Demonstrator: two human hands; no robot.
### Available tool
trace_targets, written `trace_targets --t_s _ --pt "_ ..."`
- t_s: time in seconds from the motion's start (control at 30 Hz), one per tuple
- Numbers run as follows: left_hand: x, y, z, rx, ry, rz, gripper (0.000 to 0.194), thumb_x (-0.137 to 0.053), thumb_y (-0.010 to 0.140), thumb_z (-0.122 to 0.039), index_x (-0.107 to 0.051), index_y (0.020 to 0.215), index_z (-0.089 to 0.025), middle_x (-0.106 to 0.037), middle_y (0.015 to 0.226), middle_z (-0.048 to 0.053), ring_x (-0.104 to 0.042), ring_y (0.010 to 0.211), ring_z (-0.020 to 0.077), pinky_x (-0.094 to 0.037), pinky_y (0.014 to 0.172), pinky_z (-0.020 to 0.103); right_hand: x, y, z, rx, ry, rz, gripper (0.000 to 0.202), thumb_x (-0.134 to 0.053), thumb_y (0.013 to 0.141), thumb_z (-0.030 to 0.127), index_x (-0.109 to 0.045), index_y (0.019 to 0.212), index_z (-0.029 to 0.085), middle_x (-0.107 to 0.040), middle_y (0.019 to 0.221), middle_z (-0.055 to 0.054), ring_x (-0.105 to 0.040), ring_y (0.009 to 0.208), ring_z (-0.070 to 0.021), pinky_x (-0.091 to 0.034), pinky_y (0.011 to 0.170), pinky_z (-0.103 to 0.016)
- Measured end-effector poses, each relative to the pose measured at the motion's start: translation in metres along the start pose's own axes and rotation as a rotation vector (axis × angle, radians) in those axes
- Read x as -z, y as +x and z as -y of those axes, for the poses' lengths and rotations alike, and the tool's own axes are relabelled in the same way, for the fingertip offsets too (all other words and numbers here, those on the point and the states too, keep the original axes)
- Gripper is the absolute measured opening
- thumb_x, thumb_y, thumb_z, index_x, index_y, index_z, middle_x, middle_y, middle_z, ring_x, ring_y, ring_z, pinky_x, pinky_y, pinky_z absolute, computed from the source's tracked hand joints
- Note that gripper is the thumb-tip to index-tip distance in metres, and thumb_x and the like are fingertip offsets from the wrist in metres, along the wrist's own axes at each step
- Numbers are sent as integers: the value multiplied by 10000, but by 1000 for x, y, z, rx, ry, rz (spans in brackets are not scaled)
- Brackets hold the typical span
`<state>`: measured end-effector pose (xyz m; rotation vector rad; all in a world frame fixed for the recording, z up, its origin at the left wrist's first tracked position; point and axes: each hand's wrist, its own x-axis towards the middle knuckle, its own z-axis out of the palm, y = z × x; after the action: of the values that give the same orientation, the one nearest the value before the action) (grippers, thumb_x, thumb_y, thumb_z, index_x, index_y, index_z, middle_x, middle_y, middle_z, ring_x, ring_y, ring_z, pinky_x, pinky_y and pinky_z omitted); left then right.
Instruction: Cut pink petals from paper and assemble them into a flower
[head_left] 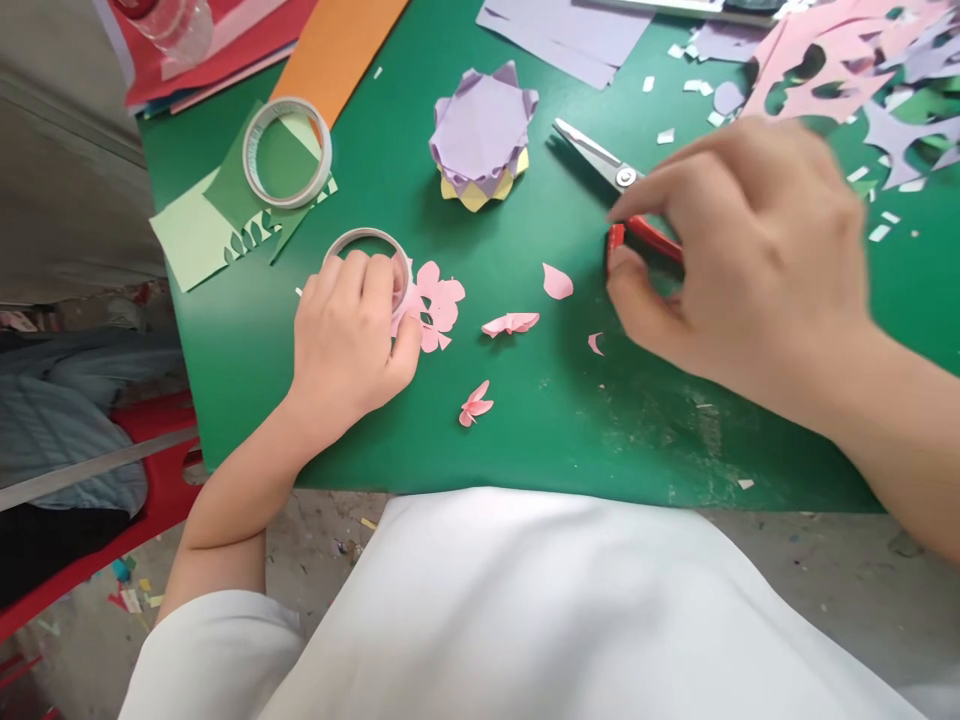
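Note:
My left hand is closed over the near side of a tape roll, fingers curled at its rim. Beside its fingertips lies a pink paper flower cut-out, partly covered. My right hand has thumb and index finger at the red handles of a pair of scissors; the blades are nearly closed and point up-left. Between my hands lie a folded pink paper piece, a pink petal and a small pink paper blossom.
A purple-and-yellow paper form stands at the back middle. Another tape roll rests on green paper at left, near orange paper. Pink and purple cut sheets and scraps cover the back right of the green table.

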<state>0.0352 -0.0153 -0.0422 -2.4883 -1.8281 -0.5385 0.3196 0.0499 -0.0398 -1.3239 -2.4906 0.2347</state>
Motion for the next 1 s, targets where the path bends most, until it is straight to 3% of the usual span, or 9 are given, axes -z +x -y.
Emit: trace_targets --t_s 0.13,0.2,0.33,0.4,0.5,0.63,0.77,0.9,1.0 --pt "2 -1 1 -19 1 53 94 -590 839 -251 -519 873 -201 -564 783 63 -599 834 283 -441 797 420 10 1 -9 -319 -171 190 428 -578 856 360 -525 1221 144 -604 1213 -250 -611 1143 -438 -455 739 -475" --pt "4 0 1 -17 36 81 58 -563 835 -215 -506 841 -204 -563 767 57 -596 787 260 -442 754 392 13 0 -9 -339 -207 251 431 -578 847 364 -501 1219 159 -626 1186 -216 -640 1094 -401 -460 711 -450" --pt "14 4 -2 27 95 121 36 -516 852 -167 -510 842 -201 -579 744 27 -590 689 199 -421 637 318 15 1 -6 -384 -222 344 486 -606 822 291 -457 1262 149 -620 1239 -217 -638 1135 -410 -522 836 -496" --pt "18 5 -4 49 65 55 19 -529 876 -180 -533 869 -197 -602 739 12 -601 680 178 -419 615 291 15 3 -7 -443 -193 341 511 -660 797 302 -472 1252 167 -632 1244 -207 -637 1156 -420 -528 894 -513" --pt "21 6 -9 67 -25 -76 24 -583 901 -189 -571 880 -190 -656 765 -8 -634 691 148 -445 621 262 15 3 -11 -458 -170 209 425 -684 750 266 -518 1137 208 -690 1153 -157 -679 1098 -389 -523 907 -492" --pt "21 3 -16 68 -181 -229 42 -661 913 -193 -622 896 -189 -707 829 -26 -695 734 123 -537 701 246 13 -5 -9 -266 -26 -87 270 -643 789 280 -472 995 244 -719 963 -43 -721 814 -222 -490 677 -339" --pt "21 0 -26 87 -398 -307 219 -747 862 -155 -623 1034 -213 -742 887 -48 -750 765 108 -615 706 205 6 -11 -2 59 60 -237 322 -612 902 488 -428 960 231 -657 793 15 -602 591 -122 -340 501 -243" --pt "23 -4 -36 13 -624 -242 419 -751 853 -93 -599 1205 -261 -783 924 -56 -789 804 118 -665 713 184 2 -8 0 226 69 -249 549 -467 934 740 -450 995 195 -605 834 -39 -591 648 -155 -405 554 -307" --pt "24 -8 -40 -12 -614 -187 432 -756 852 -91 -611 1217 -269 -792 944 -37 -796 805 136 -683 777 211 1 -6 -3 291 -3 -257 660 -380 920 815 -467 1024 169 -604 845 -74 -616 711 -202 -429 620 -367"
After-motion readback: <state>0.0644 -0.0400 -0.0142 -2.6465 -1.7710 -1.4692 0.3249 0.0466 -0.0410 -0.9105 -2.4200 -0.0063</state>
